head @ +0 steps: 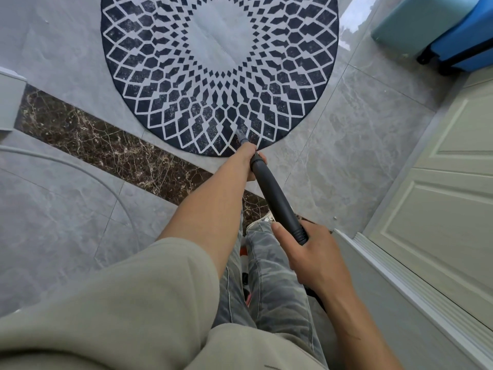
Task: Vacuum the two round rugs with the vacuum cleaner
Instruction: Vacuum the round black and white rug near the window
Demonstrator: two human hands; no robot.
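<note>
The floor (pixel 346 161) is glossy grey stone tile, crossed by a slanting band of dark brown marble (pixel 93 140). A round rug (pixel 218 49), navy with a pale diamond lattice and a plain grey centre, lies flat on the tiles, its near edge just beside the band. A blue suitcase (pixel 466 44) stands at the far right, apart from the rug.

Outstretched left hand (pixel 252 164), fingers (pixel 262 158) curled, right hand (pixel 312 252) clenched nearer
</note>
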